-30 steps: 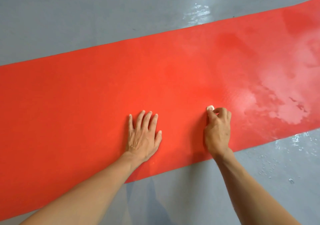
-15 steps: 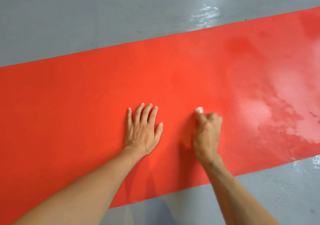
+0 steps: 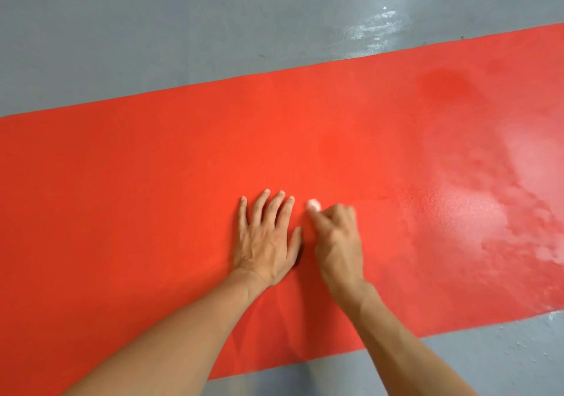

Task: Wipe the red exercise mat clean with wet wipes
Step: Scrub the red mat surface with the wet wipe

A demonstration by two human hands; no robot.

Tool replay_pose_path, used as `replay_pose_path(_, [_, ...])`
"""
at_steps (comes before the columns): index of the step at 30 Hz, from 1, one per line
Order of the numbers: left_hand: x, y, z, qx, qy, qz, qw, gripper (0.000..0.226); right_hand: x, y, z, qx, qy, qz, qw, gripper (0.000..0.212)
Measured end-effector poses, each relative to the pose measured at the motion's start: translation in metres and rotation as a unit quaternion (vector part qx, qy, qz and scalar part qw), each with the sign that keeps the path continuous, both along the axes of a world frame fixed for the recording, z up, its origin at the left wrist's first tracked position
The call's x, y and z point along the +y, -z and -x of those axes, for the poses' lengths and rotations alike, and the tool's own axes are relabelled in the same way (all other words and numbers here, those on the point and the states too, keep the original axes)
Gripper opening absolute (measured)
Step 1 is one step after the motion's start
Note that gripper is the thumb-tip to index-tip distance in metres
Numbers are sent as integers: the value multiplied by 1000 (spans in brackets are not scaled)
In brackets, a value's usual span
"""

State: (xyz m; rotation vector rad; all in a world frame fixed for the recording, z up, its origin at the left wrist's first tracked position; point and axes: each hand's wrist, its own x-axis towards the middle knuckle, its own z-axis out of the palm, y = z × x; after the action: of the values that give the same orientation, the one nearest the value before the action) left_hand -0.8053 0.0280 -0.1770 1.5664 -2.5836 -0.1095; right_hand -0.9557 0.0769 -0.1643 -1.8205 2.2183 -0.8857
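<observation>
The red exercise mat [image 3: 152,182] lies flat across the grey floor, running left to right. Its right part is glossy and wet, the left part is dull and dry. My left hand [image 3: 265,237] rests flat on the mat, palm down, fingers spread. Right beside it, my right hand [image 3: 337,240] is closed around a small white wet wipe [image 3: 313,205]; only a bit of the wipe shows past my fingertips, pressed to the mat. The two hands nearly touch.
Grey floor [image 3: 152,29] surrounds the mat on the far and near sides. A wet shiny patch [image 3: 375,26] lies on the floor beyond the mat's far edge, and small droplets [image 3: 525,343] dot the floor at the near right.
My right hand has slid left across the mat with the wipe, from well apart to right beside my left hand. My left hand stayed flat in place.
</observation>
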Motion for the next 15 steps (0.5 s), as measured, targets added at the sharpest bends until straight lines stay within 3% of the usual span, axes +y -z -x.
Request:
replay_pose_path(2, [-1,0,0,2,2,0,1000,66,0,0,7,28,-110,5,993,31])
replay_pose_path(4, [-1,0,0,0,-1,-1,1000,65,-11,-1,43,56,-116,-20,992,26])
replay_pose_path(8, [0,1,0,2,-2,3,1000,64,-24,1,108,15,147,-12,989,27])
replay_pose_path(10, [-1,2,1,9,-3,11,1000,62,-25,2,87,14,191,-25,981,29])
replay_pose_path(12, [-5,1,3,25,-12,22,999,55,-20,3,44,18,123,-13,992,27])
replay_pose_path(15, [-21,-5,8,38,-27,42,998,45,-5,4,5,38,-54,-4,998,35])
